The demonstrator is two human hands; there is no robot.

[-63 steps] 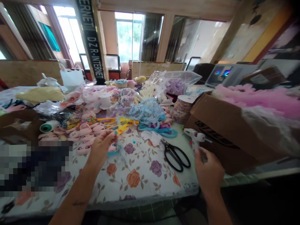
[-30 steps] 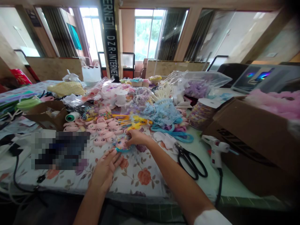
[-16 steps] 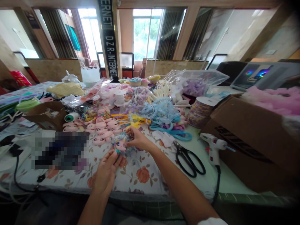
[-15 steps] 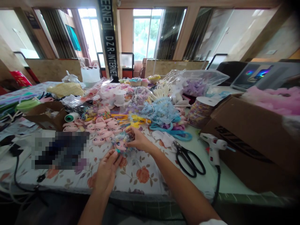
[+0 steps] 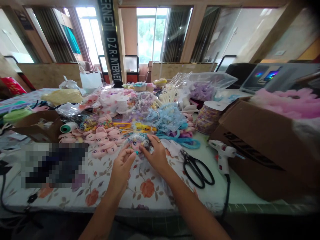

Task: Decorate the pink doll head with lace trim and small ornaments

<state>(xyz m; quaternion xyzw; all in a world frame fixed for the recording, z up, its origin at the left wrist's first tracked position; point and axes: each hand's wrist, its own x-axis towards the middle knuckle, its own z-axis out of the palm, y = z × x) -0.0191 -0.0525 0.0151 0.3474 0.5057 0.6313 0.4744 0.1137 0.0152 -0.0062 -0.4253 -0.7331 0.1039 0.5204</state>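
Observation:
Between my hands is a small doll head [image 5: 135, 145] with a pink face and fluffy pale-blue, pastel-trimmed hair. My left hand [image 5: 123, 165] is closed on its lower left side, thumb and fingers beside a teal bead [image 5: 137, 152] under the chin. My right hand [image 5: 158, 154], a ring on one finger, grips the right side with the thumb on the face. Just behind to the left lies a cluster of similar bare pink doll heads [image 5: 103, 141]. The fingers partly hide the hair.
Black-handled scissors [image 5: 198, 170] and a white glue gun [image 5: 223, 155] with a cord lie at the right, before a cardboard box [image 5: 260, 150]. Blue trim [image 5: 166, 116], a ribbon spool [image 5: 208, 116] and plastic-bagged materials fill the back. A small open carton [image 5: 37, 125] stands left.
Both hands have shifted slightly right with the doll head and raised it a little. My right hand has turned, its fingers now over the back of the hair. The view has swung slightly right.

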